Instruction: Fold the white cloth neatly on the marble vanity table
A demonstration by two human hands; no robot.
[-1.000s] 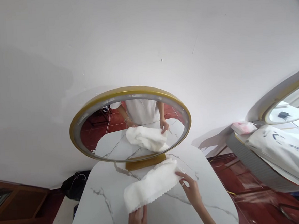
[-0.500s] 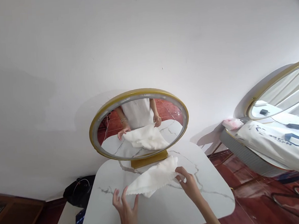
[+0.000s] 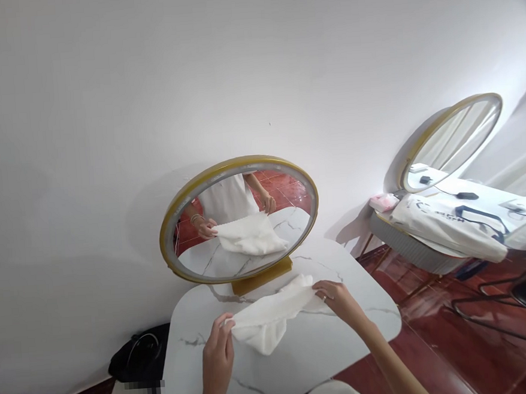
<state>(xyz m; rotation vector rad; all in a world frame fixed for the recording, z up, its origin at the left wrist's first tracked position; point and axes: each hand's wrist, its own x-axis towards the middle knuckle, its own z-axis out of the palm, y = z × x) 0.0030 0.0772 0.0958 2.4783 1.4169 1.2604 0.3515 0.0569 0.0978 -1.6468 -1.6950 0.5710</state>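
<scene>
A white cloth (image 3: 266,317) with a scalloped edge is stretched between my two hands over the marble-patterned table (image 3: 301,362). Its left corner is pinched in my left hand (image 3: 219,347). The fingers of my right hand (image 3: 335,297), one with a ring, are closed on the cloth's right end. A lower fold of the fabric hangs toward me, at or just above the tabletop. Behind it stands an oval mirror (image 3: 242,219) with a gold frame, reflecting both hands and the cloth.
At the right, a second table (image 3: 424,249) bears another gold-framed mirror (image 3: 455,141), a white printed bag (image 3: 445,220) and a pink-and-white packet (image 3: 383,202). A black bag (image 3: 136,353) lies at the left. Dark chair legs (image 3: 482,305) stand on the red floor.
My left hand has closed on the cloth's left corner and lifted it; before, its fingers were spread. My right hand has shifted slightly up. The view has turned right.
</scene>
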